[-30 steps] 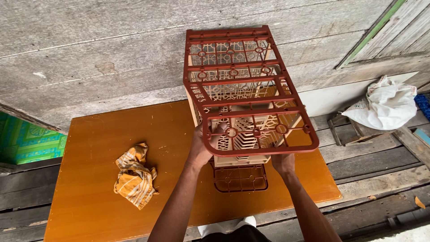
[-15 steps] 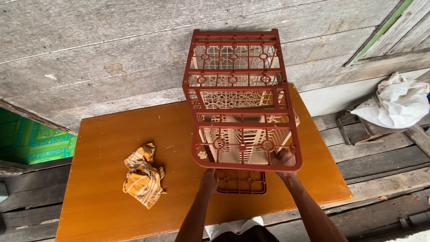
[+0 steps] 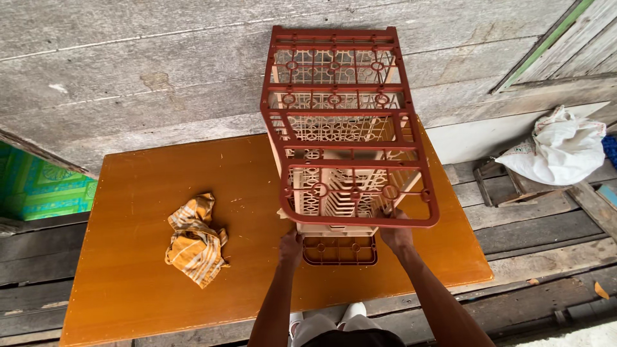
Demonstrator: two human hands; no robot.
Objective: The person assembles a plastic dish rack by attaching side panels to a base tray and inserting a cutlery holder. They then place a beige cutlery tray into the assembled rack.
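A tall plastic rack [image 3: 340,128] with reddish-brown frames and beige lattice shelves stands on the orange wooden table [image 3: 128,283], at its right half. My left hand [image 3: 290,246] grips the rack's lower front at the left side. My right hand [image 3: 395,232] holds the near edge of its upper brown frame at the right. Both forearms reach up from the bottom of the view.
A crumpled orange striped cloth [image 3: 195,239] lies on the table to the left of the rack. A grey plank wall [image 3: 128,71] stands behind the table. A white sack [image 3: 559,154] rests on the plank floor at the right.
The rack has swung from a tilt toward me to nearly upright on the table. My left hand slid down from the top frame to the lower front.
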